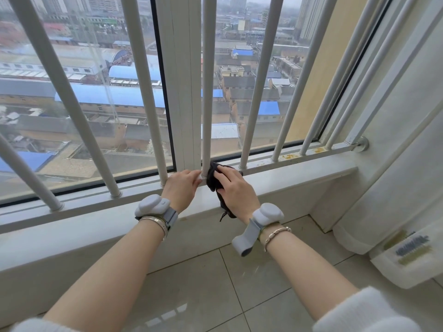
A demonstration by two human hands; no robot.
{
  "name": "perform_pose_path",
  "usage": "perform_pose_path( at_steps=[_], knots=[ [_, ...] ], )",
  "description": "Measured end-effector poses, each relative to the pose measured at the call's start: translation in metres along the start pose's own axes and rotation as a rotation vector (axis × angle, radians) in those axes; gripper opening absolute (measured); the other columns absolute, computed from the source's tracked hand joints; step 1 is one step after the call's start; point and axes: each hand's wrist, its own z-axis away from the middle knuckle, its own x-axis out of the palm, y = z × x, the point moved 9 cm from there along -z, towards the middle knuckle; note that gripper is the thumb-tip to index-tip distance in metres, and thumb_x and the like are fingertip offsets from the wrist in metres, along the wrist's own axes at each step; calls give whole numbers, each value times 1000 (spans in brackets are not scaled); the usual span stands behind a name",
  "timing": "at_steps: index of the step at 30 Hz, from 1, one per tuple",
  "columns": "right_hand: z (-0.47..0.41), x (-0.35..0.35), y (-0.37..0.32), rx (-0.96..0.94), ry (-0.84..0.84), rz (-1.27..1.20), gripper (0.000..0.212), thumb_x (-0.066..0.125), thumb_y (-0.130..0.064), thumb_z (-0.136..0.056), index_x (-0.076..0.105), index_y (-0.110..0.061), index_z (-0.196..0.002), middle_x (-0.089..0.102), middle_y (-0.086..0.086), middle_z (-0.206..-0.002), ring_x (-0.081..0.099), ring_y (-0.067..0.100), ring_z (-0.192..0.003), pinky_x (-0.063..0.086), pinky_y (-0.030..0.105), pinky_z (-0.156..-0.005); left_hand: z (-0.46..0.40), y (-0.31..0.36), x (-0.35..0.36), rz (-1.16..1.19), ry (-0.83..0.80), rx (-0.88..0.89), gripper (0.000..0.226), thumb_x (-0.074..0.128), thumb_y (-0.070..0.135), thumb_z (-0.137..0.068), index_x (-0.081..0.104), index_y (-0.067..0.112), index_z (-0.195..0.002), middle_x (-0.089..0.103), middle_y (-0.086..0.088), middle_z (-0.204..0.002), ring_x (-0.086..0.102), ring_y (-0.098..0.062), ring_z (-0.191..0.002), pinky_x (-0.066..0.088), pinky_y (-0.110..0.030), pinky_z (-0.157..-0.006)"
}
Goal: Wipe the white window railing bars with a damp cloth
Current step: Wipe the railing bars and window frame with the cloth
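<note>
Head view: right hand (236, 188) covers most of dark cloth (212, 173).

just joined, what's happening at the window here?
A person is wiping the white railing bars. The right hand presses a dark cloth against the foot of one bar, just right of the window frame post. The left hand touches the same bar's base from the other side. The cloth trails down over the sill edge.
</note>
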Motion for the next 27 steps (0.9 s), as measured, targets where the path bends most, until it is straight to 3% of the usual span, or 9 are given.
perform_pose_path(
  at_steps=[2,4,6,9,13,18,23,27],
  knots=[
    [-8,-9,2,-52,72,101,27,72,0,-65,69,-8,-92,67,7,-101,63,28,-93,55,33,-56,-1,-1,0,9,-15,-8,36,38,28,-98,50,16,-130,61,-6,-117,56,-27,-105,41,-33,-84],
    [-13,-21,19,-36,172,232,18,71,0,-65,68,-12,-78,67,2,-90,59,26,-83,52,31,-57,-2,-2,1,5,-34,-8,36,37,29,-98,49,17,-130,61,-5,-118,56,-26,-106,41,-33,-84],
    [-13,-28,39,81,282,278,17,71,1,-66,67,-15,-72,67,-2,-89,52,24,-81,48,31,-57,-3,-3,1,5,-39,-11,37,37,30,-98,49,17,-131,60,-4,-119,55,-25,-107,42,-33,-85],
    [0,-21,44,345,380,75,22,66,8,-68,66,-12,-76,66,2,-97,45,23,-86,50,30,-58,-3,-3,2,10,-31,-10,37,38,30,-98,49,17,-131,61,-4,-120,56,-25,-107,42,-33,-85],
    [5,3,4,365,279,-156,29,67,13,-63,65,-7,-85,61,12,-99,53,33,-82,40,26,-69,-2,-2,-1,38,-10,-9,35,41,26,-97,52,15,-129,62,-7,-116,57,-27,-105,43,-35,-84],
    [2,-9,20,384,261,-114,19,66,7,-65,64,-9,-75,63,8,-90,56,31,-71,40,28,-50,-2,-3,-1,49,-14,-18,36,41,28,-97,51,16,-130,61,-5,-119,56,-25,-107,43,-35,-86],
    [9,-27,64,456,301,-73,22,58,17,-73,63,-3,-83,60,12,-95,52,33,-76,42,31,-58,-2,-3,0,34,-7,-5,36,39,30,-98,50,18,-130,62,-5,-116,57,-25,-104,43,-33,-84],
    [9,-13,41,464,283,-133,21,55,14,-76,62,-2,-87,60,12,-103,51,33,-84,44,33,-64,-2,-3,0,22,-9,-6,37,38,30,-98,49,18,-131,62,-4,-116,57,-23,-104,42,-31,-83]
  ],
)
